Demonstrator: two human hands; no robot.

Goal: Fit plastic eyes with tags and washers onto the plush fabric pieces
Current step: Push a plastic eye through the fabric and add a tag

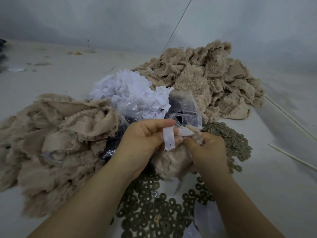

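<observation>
My left hand (144, 140) pinches a white tag (169, 140) with a small dark hole near its lower end. Close beside it, my right hand (207, 150) grips a beige plush fabric piece (173, 160) that bunches up between both hands and hangs below them. A second bit of white tag (186, 133) lies against the plush at my right fingertips. Grey-brown washers (151, 213) are spread over the table under my forearms and to the right (235, 143). No plastic eye is plainly visible in my fingers.
A pile of white tags (130, 90) sits on clear plastic bags (185, 107) behind my hands. Beige plush pieces are heaped at the left (51, 134) and back right (205, 79). Thin white sticks (291, 155) lie on the white table at the right.
</observation>
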